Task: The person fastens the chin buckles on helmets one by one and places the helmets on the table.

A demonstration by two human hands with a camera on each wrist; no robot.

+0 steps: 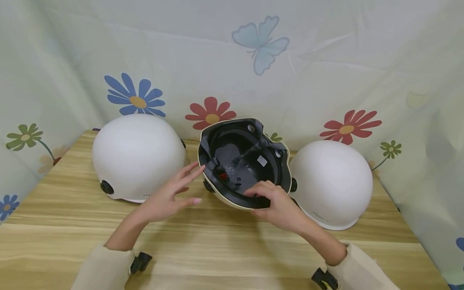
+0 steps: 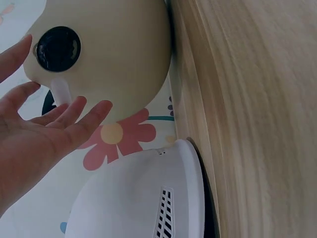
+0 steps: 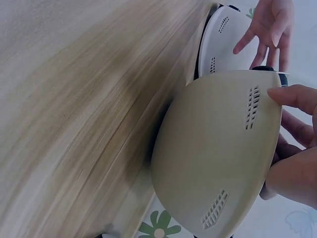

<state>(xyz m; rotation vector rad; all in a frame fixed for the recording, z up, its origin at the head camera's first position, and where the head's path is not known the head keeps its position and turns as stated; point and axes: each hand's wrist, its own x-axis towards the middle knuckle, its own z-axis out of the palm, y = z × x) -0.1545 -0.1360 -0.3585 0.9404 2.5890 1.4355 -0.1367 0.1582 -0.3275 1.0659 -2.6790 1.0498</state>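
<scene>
A cream helmet [image 1: 232,161] lies upturned on the table, its black lining, straps and a red buckle piece [image 1: 222,176] facing up. My right hand [image 1: 277,205] grips its near rim, fingers inside and thumb on the outer shell [image 3: 213,144]. My left hand [image 1: 168,197] is spread at the helmet's left edge, fingers extended. Whether its fingertips touch the rim cannot be told. In the left wrist view, a round black knob [image 2: 58,48] sits on the shell beside those fingers.
White helmets stand dome up on either side, one at left [image 1: 137,157] and one close at right [image 1: 333,185]. The wooden table [image 1: 217,253] ends at a flower-printed curtain [image 1: 181,48] behind. Wrist cameras [image 1: 140,262] sit at both cuffs.
</scene>
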